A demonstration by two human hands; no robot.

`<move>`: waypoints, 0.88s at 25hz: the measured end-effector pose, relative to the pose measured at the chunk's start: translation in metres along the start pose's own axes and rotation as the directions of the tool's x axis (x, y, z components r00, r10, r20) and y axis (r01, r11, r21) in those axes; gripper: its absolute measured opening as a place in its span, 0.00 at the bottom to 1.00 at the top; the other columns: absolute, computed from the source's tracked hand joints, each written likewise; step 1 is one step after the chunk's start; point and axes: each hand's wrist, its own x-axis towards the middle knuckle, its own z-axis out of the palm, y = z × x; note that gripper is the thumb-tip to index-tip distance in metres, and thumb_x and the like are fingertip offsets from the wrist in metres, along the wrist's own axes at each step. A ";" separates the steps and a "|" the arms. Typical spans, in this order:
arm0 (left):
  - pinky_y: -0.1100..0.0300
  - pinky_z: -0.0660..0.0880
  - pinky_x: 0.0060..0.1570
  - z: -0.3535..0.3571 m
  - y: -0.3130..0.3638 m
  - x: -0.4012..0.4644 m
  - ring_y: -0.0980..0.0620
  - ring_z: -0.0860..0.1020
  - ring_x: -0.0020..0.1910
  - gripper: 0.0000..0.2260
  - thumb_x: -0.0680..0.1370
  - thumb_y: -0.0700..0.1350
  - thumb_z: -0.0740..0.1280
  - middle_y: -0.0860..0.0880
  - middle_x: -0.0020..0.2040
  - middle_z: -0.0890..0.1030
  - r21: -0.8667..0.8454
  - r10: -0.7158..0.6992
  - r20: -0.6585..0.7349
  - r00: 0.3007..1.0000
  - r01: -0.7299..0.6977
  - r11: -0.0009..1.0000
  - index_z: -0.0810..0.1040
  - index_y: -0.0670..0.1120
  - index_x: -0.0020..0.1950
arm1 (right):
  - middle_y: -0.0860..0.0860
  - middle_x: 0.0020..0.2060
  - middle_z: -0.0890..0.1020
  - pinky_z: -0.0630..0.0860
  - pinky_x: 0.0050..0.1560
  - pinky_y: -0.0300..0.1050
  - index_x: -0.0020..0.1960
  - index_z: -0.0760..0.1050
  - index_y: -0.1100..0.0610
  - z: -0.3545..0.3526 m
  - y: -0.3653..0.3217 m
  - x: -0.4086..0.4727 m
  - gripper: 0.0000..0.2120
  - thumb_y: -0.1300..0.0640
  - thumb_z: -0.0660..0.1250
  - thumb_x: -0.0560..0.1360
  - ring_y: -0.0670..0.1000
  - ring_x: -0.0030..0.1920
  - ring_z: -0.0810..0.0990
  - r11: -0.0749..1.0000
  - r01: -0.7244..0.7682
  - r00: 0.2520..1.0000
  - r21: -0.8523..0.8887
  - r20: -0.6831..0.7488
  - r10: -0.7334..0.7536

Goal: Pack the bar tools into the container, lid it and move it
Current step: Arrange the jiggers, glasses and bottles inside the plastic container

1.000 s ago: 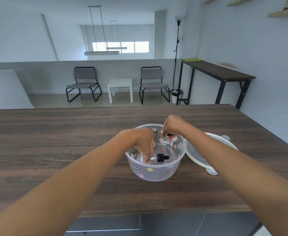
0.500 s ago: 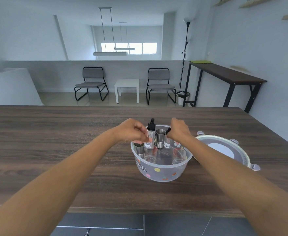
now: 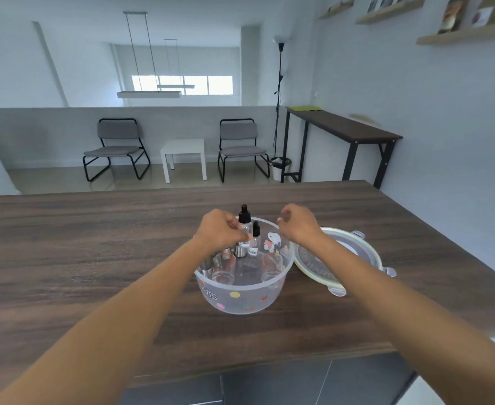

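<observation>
Container: round translucent plastic container (image 3: 245, 296) with coloured dots, standing lidless on the dark wood-grain surface (image 3: 94, 258), near its front edge.
Contents: tall clear dropper bottle with black cap (image 3: 244, 226) upright at the far wall; smaller dropper bottle (image 3: 255, 241) just beside it; clear glasses (image 3: 224, 268) and metal jiggers (image 3: 208, 264) in the near half.
Lid: round white-rimmed lid (image 3: 345, 255) with clip tabs, resting beside the container on its right, tilted against it.
Left hand (image 3: 220, 232): fingers pinched around the tall dropper bottle's body.
Right hand (image 3: 297, 222): above the container's far right rim, fingers loosely curled, holding nothing.
</observation>
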 end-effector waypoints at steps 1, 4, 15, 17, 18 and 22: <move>0.66 0.70 0.35 0.008 0.003 0.003 0.55 0.75 0.34 0.08 0.66 0.46 0.77 0.54 0.29 0.77 0.038 0.016 -0.005 1.000 -0.016 0.999 0.79 0.47 0.35 | 0.58 0.62 0.76 0.71 0.62 0.50 0.64 0.72 0.61 -0.003 0.007 -0.002 0.17 0.58 0.60 0.77 0.57 0.61 0.75 0.995 -0.079 0.996 0.068 0.056 0.075; 0.66 0.70 0.30 0.033 0.007 0.009 0.52 0.74 0.34 0.10 0.67 0.42 0.74 0.50 0.30 0.75 0.167 0.042 0.001 0.999 -0.041 0.985 0.74 0.46 0.30 | 0.56 0.46 0.78 0.75 0.57 0.52 0.61 0.73 0.65 -0.008 0.020 -0.011 0.15 0.64 0.57 0.76 0.54 0.46 0.77 0.883 -0.339 0.930 0.326 0.258 0.261; 0.62 0.66 0.27 0.066 0.006 0.020 0.51 0.73 0.30 0.13 0.66 0.46 0.72 0.50 0.26 0.72 0.236 -0.058 -0.002 0.998 0.056 0.970 0.70 0.46 0.27 | 0.59 0.47 0.81 0.81 0.49 0.47 0.40 0.77 0.59 -0.005 0.030 -0.030 0.12 0.69 0.57 0.75 0.55 0.44 0.81 0.673 -0.478 0.861 0.564 0.452 0.233; 0.61 0.72 0.31 0.067 0.007 0.020 0.48 0.77 0.34 0.10 0.64 0.45 0.73 0.48 0.30 0.77 0.146 -0.123 0.008 0.992 0.121 0.982 0.73 0.44 0.31 | 0.59 0.49 0.81 0.81 0.47 0.47 0.40 0.77 0.59 -0.003 0.031 -0.029 0.12 0.68 0.58 0.75 0.55 0.43 0.82 0.670 -0.484 0.858 0.562 0.456 0.237; 0.58 0.76 0.35 0.067 0.007 0.020 0.47 0.79 0.37 0.09 0.63 0.44 0.74 0.46 0.33 0.80 0.096 -0.155 0.019 0.988 0.152 0.984 0.76 0.42 0.34 | 0.59 0.49 0.82 0.82 0.47 0.48 0.40 0.77 0.59 -0.002 0.031 -0.029 0.11 0.67 0.59 0.76 0.55 0.42 0.82 0.666 -0.491 0.854 0.561 0.462 0.240; 0.49 0.82 0.46 0.068 0.011 0.022 0.43 0.84 0.43 0.16 0.62 0.41 0.74 0.40 0.43 0.84 -0.124 -0.267 0.079 0.960 0.275 0.953 0.79 0.37 0.47 | 0.59 0.49 0.82 0.82 0.45 0.47 0.39 0.77 0.59 -0.003 0.032 -0.029 0.10 0.66 0.61 0.76 0.54 0.40 0.82 0.661 -0.492 0.854 0.567 0.462 0.239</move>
